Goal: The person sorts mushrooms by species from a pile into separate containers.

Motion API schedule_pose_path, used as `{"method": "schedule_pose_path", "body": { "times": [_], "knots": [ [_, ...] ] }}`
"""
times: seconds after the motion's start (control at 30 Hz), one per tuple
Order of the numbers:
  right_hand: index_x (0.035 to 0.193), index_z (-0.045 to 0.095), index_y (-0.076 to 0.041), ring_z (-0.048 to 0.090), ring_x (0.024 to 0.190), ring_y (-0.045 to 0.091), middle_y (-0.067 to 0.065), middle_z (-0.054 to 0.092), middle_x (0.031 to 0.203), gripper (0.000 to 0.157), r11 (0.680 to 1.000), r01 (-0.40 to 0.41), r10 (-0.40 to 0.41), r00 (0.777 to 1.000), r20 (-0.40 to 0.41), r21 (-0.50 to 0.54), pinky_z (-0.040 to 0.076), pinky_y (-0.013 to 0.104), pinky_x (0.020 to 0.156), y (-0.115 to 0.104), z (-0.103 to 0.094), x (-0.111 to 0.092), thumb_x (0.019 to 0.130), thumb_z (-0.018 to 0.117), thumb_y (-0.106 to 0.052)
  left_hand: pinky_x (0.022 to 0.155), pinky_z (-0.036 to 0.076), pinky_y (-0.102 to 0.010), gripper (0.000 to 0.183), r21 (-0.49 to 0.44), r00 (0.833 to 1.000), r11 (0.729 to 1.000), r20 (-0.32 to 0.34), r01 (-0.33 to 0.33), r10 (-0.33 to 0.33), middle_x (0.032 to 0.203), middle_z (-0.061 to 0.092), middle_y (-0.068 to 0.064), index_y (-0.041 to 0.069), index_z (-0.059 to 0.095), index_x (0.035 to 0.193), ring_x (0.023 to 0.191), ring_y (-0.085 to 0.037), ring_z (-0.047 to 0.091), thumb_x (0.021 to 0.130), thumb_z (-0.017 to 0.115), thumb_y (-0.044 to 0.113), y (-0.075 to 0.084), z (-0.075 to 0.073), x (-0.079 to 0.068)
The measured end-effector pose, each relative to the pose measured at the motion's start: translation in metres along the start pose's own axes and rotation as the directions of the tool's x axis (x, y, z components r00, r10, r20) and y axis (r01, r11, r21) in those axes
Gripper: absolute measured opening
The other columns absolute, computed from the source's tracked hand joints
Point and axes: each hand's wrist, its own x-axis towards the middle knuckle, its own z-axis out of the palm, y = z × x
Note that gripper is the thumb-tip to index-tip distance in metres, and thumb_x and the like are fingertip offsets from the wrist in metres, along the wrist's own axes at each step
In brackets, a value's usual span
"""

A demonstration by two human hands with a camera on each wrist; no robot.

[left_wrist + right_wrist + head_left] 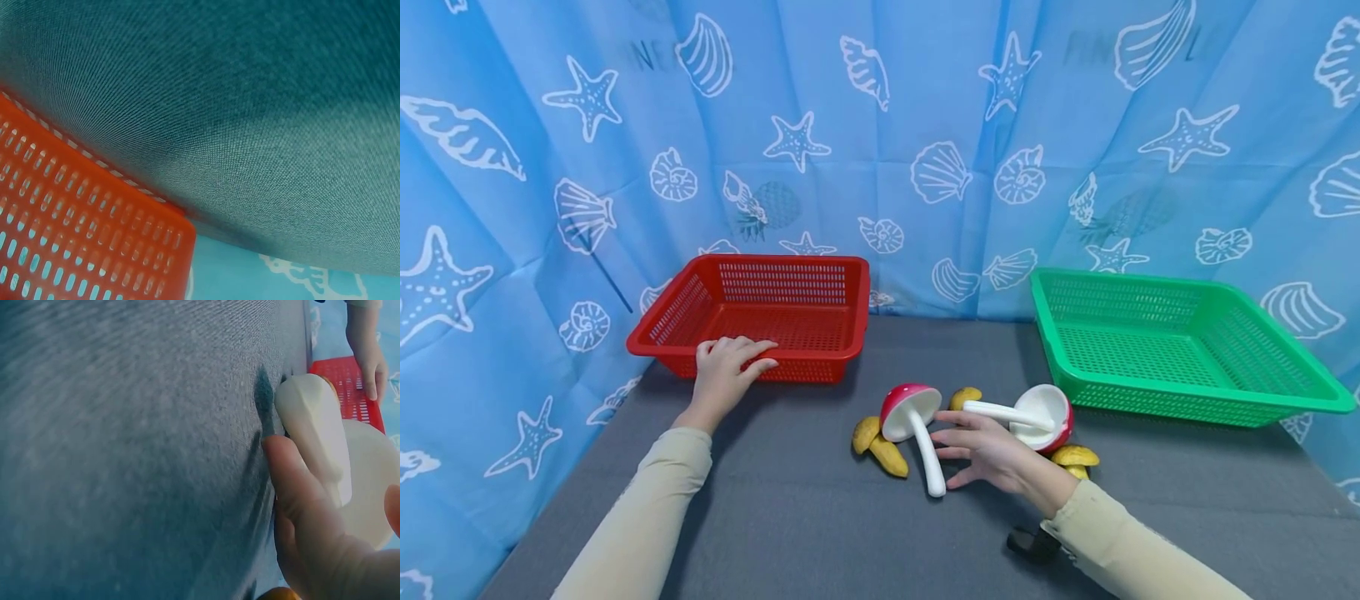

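My left hand (726, 375) is at the front rim of a red basket (793, 371), its fingers over the rim and its thumb outside. My right hand (988, 454) spreads its fingers beside a toy mushroom (928, 446) with a red cap and white stem. In the right wrist view, the thumb (290, 465) lies close to that white stem (315, 431); whether they touch I cannot tell. Behind the right hand lies a second red-capped mushroom (1045, 417), on its side with its stem pointing left.
Small yellow-brown mushrooms (880, 446) lie around the red ones, one (1075, 457) beyond my right wrist. A green basket (1187, 400) stands at the back right. Behind the grey table (820, 533) hangs a blue curtain (880, 167). Beneath my right sleeve is a black object (1033, 543).
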Motion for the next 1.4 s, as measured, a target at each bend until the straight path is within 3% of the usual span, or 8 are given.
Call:
{"method": "schedule_pose_path", "body": {
  "times": [0.23,0.4,0.57,0.73,0.97,1.23,1.4],
  "knots": [
    [0.148,0.024,0.004,0.043,0.124,0.043,0.023,0.046,0.132,0.058,1.000,-0.001,0.001,1.000,0.001,-0.007,0.054,0.053,0.077,0.004,0.004,0.009,0.098,0.051,-0.007,0.097,0.028,-0.060,0.044,0.021,1.000,1.000,0.005,0.006,-0.006,0.108,0.066,-0.012,0.013,0.067,0.126,0.101,-0.032,0.054,0.085,0.076,0.026,0.001,0.000,0.001],
    [0.147,0.029,0.003,0.042,0.126,0.044,0.025,0.045,0.135,0.058,0.999,-0.012,0.010,1.000,-0.028,-0.038,0.056,0.051,0.072,0.006,0.007,0.012,0.095,0.053,-0.004,0.098,0.028,-0.060,0.044,0.019,1.000,1.000,0.010,0.007,-0.007,0.108,0.066,-0.013,0.013,0.067,0.126,0.102,-0.033,0.054,0.085,0.076,0.026,0.001,0.001,0.001],
    [0.146,0.034,0.002,0.056,0.107,0.031,0.021,0.055,0.125,0.056,0.998,-0.038,0.034,0.997,-0.069,-0.056,0.057,0.049,0.069,0.007,0.008,0.017,0.094,0.055,-0.002,0.098,0.027,-0.060,0.043,0.017,1.000,1.000,0.016,0.009,-0.009,0.108,0.066,-0.013,0.013,0.067,0.126,0.102,-0.032,0.054,0.086,0.075,0.027,0.000,0.001,0.001],
    [0.144,0.036,0.002,0.059,0.093,0.022,0.014,0.059,0.116,0.053,0.999,-0.032,0.030,0.998,-0.050,-0.036,0.058,0.044,0.066,0.008,0.008,0.019,0.095,0.055,-0.002,0.098,0.027,-0.061,0.043,0.014,1.000,1.000,0.019,0.011,-0.011,0.108,0.066,-0.013,0.013,0.066,0.126,0.102,-0.033,0.054,0.086,0.074,0.027,0.001,0.000,0.001],
    [0.143,0.036,0.004,0.059,0.090,0.019,0.008,0.060,0.106,0.052,1.000,-0.007,0.006,1.000,0.012,0.010,0.058,0.040,0.066,0.003,0.006,0.016,0.095,0.054,-0.002,0.098,0.027,-0.061,0.042,0.015,1.000,1.000,0.011,0.004,-0.004,0.107,0.066,-0.013,0.013,0.067,0.125,0.102,-0.033,0.054,0.086,0.075,0.026,0.001,0.000,0.000],
    [0.144,0.036,0.002,0.057,0.094,0.021,0.015,0.054,0.121,0.051,1.000,0.000,0.000,1.000,0.011,0.027,0.059,0.040,0.069,-0.012,0.007,0.012,0.097,0.054,-0.004,0.097,0.027,-0.061,0.042,0.037,1.000,0.999,0.014,0.005,-0.006,0.109,0.066,-0.013,0.013,0.067,0.125,0.103,-0.033,0.053,0.086,0.074,0.028,-0.001,0.001,0.001],
    [0.143,0.037,0.002,0.056,0.091,0.021,0.012,0.054,0.114,0.050,0.999,0.027,-0.026,1.000,-0.009,0.045,0.059,0.039,0.066,-0.022,0.011,0.010,0.096,0.054,-0.003,0.099,0.027,-0.062,0.045,0.105,0.999,0.994,0.048,0.014,-0.019,0.114,0.064,-0.014,0.010,0.065,0.125,0.106,-0.035,0.052,0.088,0.072,0.033,-0.001,0.003,0.001]
  ]
}}
